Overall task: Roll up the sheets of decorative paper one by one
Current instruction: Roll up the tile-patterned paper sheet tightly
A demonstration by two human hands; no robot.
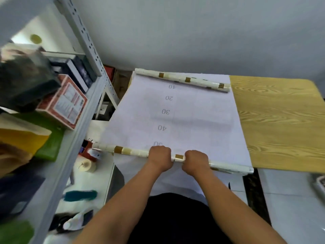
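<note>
A white sheet of decorative paper (184,111) lies backside up on the table, printed with a grid and the numbers 10 to 50. Its near edge is wound into a white roll with gold squares (126,151) that runs across the front of the sheet. My left hand (159,156) and my right hand (196,162) grip this roll side by side near its middle, fingers curled over it. A second finished roll with gold squares (184,79) lies across the sheet's far end.
The wood-grain table top (281,120) shows bare to the right of the sheet. A grey metal shelf (84,106) with boxes and books stands close on the left. A tape roll (88,166) and small items sit on a white surface below it.
</note>
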